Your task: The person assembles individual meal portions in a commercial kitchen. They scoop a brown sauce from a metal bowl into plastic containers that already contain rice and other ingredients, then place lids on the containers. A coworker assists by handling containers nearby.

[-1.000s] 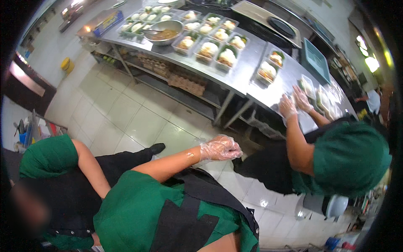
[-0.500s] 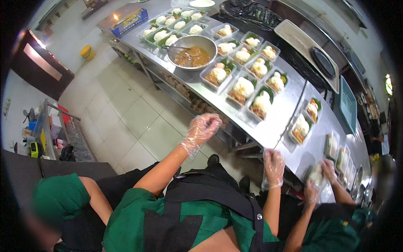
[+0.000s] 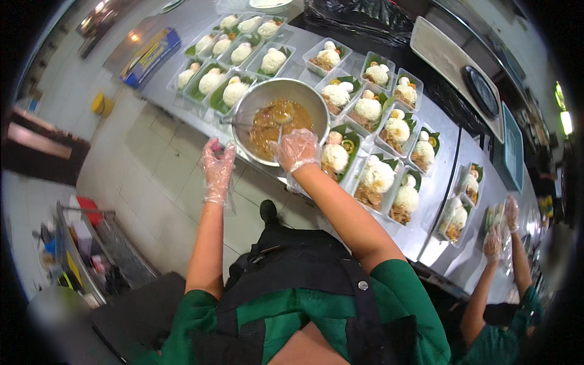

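Since the earlier frame, the right hand has come over the rim of the metal bowl, and the left hand has shifted to the bowl's lower left. At the left, a smooth yellow plastic bucket stands on glossy pale floor tiles. Right of it, a long blue-and-yellow cardboard box lies on the brushed steel counter. Next come clear rectangular containers lined with glossy green leaf, each holding a grainy white rice mound. Left of center, the left hand, in crinkled clear plastic, is loosely spread, fingers bent and apart from the bowl. That round, shiny bowl, upper center, holds thick brown sauce, a metal utensil leaning at its left rim and a rounded ladle in the middle. The right hand's gloved fingers are bunched downward at the ladle's slim handle; I cannot tell whether they grip it. Rightward, filled containers carry rice, leaf and soft, shreddy brown meat. Far right, a rigid teal bin stands above a co-worker's gloved hands.
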{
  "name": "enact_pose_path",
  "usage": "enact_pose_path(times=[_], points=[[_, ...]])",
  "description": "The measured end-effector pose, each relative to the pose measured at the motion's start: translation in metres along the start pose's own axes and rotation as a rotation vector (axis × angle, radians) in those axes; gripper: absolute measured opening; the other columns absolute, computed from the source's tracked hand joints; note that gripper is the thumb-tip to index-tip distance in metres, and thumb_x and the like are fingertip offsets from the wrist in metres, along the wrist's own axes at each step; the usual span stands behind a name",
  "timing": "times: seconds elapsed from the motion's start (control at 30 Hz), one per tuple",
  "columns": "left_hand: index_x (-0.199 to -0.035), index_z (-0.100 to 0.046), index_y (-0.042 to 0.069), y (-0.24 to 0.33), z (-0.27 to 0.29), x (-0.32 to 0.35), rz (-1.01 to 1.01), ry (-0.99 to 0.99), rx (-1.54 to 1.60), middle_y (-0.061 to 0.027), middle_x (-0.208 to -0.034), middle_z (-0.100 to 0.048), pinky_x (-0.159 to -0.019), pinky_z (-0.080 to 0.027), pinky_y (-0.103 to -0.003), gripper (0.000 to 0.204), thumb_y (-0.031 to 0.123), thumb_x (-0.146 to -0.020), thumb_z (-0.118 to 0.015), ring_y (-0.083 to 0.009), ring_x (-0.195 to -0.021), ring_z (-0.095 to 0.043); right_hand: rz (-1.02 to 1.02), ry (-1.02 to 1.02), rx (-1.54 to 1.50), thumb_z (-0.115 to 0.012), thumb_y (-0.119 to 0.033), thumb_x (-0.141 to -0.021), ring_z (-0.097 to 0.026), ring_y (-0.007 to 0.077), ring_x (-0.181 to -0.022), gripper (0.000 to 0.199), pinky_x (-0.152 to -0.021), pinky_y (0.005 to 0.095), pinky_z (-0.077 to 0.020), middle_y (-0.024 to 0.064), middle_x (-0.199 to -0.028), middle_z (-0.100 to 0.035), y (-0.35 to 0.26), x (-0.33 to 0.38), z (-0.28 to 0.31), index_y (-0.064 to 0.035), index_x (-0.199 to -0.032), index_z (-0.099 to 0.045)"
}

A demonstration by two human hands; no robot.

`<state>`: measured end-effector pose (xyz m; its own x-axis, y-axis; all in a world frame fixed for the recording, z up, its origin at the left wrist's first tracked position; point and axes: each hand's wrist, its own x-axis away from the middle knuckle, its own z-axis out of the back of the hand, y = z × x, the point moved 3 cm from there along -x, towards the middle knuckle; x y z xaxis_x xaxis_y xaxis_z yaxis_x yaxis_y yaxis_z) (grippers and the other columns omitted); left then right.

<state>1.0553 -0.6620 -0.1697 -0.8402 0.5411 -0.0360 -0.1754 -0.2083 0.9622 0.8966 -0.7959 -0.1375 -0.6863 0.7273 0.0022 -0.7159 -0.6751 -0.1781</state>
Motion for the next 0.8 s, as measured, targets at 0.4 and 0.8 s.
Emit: enact_pose_path(times=[0.4,0.8], points=[[-0.116,-0.052,0.004,-0.030,-0.052,-0.108,-0.062,-0.490,0.290,-0.0037,-0.098,-0.054,-0.066,-0.045,-0.021,0.041,0.011,-0.081,-0.071,-0.0066,-0.074,-0.051,-0.487,-0.181,0.012,-0.059,-0.015,-0.073,-0.065,0.0316,-0.083,0.018,-0.075,0.0409,-0.0520,0.0175,-0.086,-0.066,0.006,-0.029,-0.015,-0.0024,-0.084,-0.067],[-0.112,-0.048,0.007,-0.020,-0.070,-0.115,0.036,-0.385,0.453,-0.0003,-0.093,-0.051,-0.069,-0.042,-0.021,0.032,0.008,-0.085,-0.066,-0.0062,-0.079,-0.046,-0.382,-0.163,-0.025,-0.051,-0.002,-0.076,-0.063,0.0362,-0.079,0.030,-0.068,0.0465,-0.0511,0.0193,-0.085,-0.063,0.001,0.052,0.037,-0.0059,-0.105,-0.059]])
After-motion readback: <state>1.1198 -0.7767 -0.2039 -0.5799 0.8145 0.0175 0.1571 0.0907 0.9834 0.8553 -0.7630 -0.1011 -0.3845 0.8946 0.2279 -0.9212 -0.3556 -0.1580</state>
